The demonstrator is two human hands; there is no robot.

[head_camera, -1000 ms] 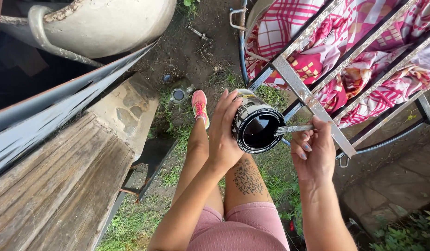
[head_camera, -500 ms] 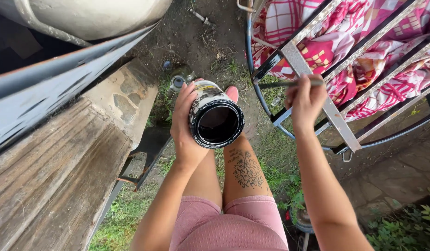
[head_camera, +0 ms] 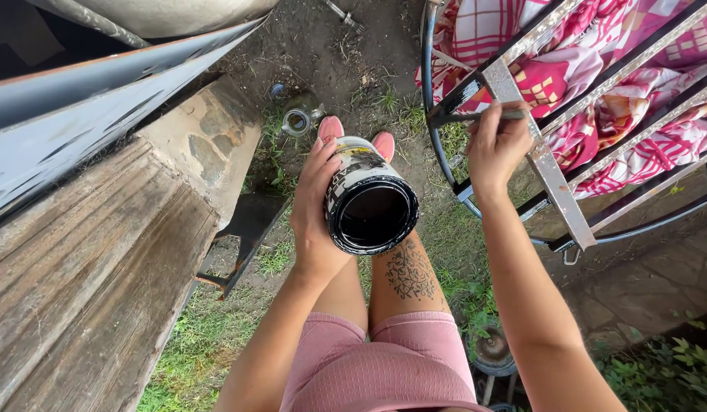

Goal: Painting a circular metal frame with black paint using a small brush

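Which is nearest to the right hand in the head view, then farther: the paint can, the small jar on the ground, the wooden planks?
From the right hand:
1. Paint can, beside it, gripped by the left hand.
2. Small jar, on the ground ahead.
3. Wooden planks, far left.

Pink ribbed shorts (head_camera: 384,366), pink shoes (head_camera: 330,127), a dark patterned shin tattoo (head_camera: 408,271).

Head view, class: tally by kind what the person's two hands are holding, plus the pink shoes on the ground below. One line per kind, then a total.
Paint can, black inside, in the left hand: 1
Paintbrush, in the right hand, against the metal frame: 1
Pink shoes: 2
Total: 4
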